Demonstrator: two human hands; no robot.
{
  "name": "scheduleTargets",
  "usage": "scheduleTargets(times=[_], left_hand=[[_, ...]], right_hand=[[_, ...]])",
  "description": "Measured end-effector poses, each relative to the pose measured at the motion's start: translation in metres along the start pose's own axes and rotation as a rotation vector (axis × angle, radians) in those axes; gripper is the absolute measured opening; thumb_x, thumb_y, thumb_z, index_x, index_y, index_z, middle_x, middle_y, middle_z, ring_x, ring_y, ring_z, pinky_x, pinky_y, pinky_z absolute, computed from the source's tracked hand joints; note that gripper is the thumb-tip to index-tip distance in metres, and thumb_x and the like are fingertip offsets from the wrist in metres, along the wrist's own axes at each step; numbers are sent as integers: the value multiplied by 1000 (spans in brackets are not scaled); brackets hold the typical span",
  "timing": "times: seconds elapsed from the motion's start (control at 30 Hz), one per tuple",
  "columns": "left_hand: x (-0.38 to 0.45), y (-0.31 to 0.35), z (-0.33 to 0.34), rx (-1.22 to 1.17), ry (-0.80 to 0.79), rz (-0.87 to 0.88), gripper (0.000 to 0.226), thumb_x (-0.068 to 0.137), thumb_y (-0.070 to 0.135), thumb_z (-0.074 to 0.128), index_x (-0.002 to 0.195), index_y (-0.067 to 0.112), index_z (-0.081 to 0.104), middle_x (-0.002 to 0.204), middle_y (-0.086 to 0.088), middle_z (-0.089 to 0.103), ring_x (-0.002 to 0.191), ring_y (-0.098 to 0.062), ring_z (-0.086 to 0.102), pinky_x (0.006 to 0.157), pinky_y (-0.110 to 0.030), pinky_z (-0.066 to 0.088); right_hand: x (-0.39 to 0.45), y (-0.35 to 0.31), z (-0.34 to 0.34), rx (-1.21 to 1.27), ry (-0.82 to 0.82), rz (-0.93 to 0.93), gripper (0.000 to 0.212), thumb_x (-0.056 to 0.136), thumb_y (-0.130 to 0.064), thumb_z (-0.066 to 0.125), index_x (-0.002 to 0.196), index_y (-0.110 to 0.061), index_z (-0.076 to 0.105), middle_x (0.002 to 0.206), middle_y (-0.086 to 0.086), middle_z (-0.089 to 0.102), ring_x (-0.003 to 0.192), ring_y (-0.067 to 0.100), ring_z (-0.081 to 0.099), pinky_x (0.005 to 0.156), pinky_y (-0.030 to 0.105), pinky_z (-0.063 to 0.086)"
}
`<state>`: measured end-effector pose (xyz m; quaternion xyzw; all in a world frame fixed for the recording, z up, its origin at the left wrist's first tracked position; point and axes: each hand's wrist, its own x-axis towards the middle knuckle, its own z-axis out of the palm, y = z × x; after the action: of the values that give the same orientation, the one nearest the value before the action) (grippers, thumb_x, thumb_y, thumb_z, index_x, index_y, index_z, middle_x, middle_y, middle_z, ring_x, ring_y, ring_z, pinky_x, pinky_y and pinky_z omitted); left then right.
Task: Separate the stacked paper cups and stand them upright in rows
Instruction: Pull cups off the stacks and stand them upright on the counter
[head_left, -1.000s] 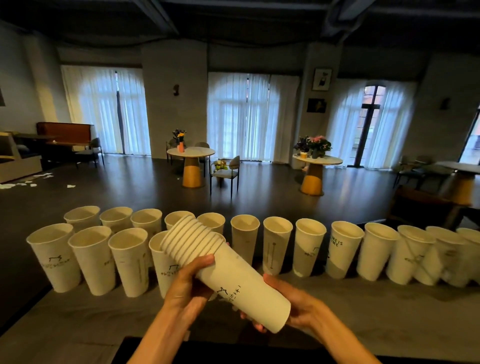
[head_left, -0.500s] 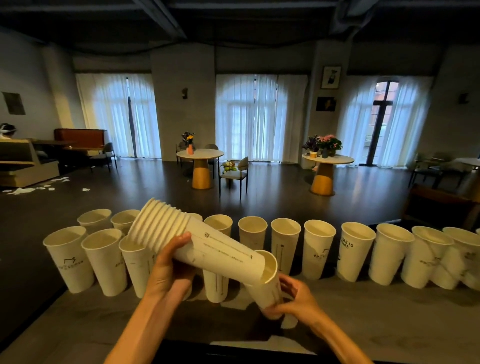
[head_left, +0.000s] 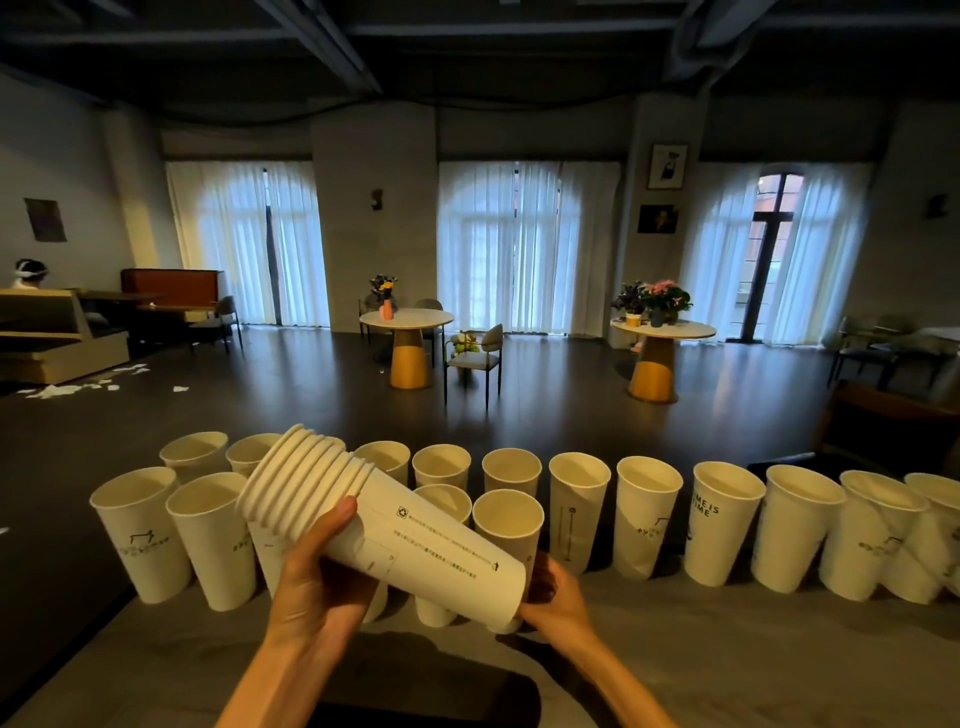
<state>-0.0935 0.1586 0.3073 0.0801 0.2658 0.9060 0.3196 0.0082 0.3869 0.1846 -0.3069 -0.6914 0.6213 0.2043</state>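
My left hand (head_left: 317, 582) grips a tilted stack of white paper cups (head_left: 384, 530), rims pointing up and left, base down and right. Behind the stack's base stands a single cup (head_left: 508, 525), upright in the front row. My right hand (head_left: 553, 597) curls round its lower part, which the stack partly hides. A long back row of upright cups (head_left: 649, 514) runs across the grey table (head_left: 727, 649). The shorter front row (head_left: 140, 525) begins at the left.
A dark flat object (head_left: 426, 691) lies at the table's near edge between my forearms. The table's left edge (head_left: 78, 639) drops to the dark floor. Round tables (head_left: 408, 343) and chairs stand far off in the room. A person sits at far left.
My right hand pulled one cup off the stack's base and brought it down upright beside the front-row cups. My left hand kept the stack tilted and shifted it slightly.
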Motion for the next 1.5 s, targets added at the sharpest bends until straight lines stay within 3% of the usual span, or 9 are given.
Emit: scheduleTargets(times=[0.1,0.27,0.4,0.53,0.9,1.03,1.13,1.37,1.5], left_hand=[[-3,-8,7,30,21,-53,88,43,16,92,125,21,60,110,-11,73,109,-31,63,74,-52,53],[-3,-35,19,53,2,-106,59,60,16,77,118,20,62,116,-13,71,115,-33,62,91,-56,51],[-4,-76,38,130,-79,-204,120,12,22,100,125,16,61,102,-12,76,108,-31,65,83,-50,52],[-6,-108,57,221,-63,-209,120,6,26,98,121,16,61,104,-13,73,104,-30,65,76,-45,53],[-10,-126,81,376,-30,23,85,32,29,86,113,17,65,102,-9,71,102,-28,63,78,-41,50],[1,-99,85,169,-31,15,54,64,16,76,117,20,63,99,-8,72,99,-26,65,75,-44,53],[7,-79,84,42,-30,17,57,72,24,73,127,22,60,117,-11,70,112,-28,64,88,-52,55],[9,-64,61,-5,-13,39,64,69,26,77,131,23,60,122,-9,71,117,-28,65,102,-56,48],[-2,-68,66,104,-67,38,44,72,21,66,116,19,65,99,-7,77,93,-22,74,86,-48,58]], right_hand=[[-1,9,-7,-29,8,28,80,56,-23,92,123,-34,50,116,-14,60,118,12,54,99,40,51],[-26,-8,-38,-13,64,60,27,78,-24,77,101,-12,68,99,5,71,94,21,69,69,23,56],[-55,-36,-70,361,-252,286,65,85,-61,49,114,-8,72,114,21,69,109,33,64,95,42,50],[-71,-38,-103,398,-546,245,76,85,-64,56,142,-13,48,130,25,57,119,39,55,100,49,44],[-61,-17,-129,-291,-181,-107,84,56,-36,93,123,-49,45,129,-21,51,118,1,49,107,33,42],[-49,8,-130,-132,-32,-73,101,54,-9,92,132,-42,38,132,-20,47,128,9,41,112,44,37],[-36,20,-120,-6,50,-54,116,40,-20,95,140,-30,36,136,-7,51,134,21,44,109,46,39],[-6,23,-97,46,39,-58,99,59,-13,92,141,-28,38,119,-16,52,132,21,46,105,43,42],[-5,18,-80,59,33,-39,95,63,-22,90,142,-25,38,136,-6,53,132,21,47,105,44,43]])
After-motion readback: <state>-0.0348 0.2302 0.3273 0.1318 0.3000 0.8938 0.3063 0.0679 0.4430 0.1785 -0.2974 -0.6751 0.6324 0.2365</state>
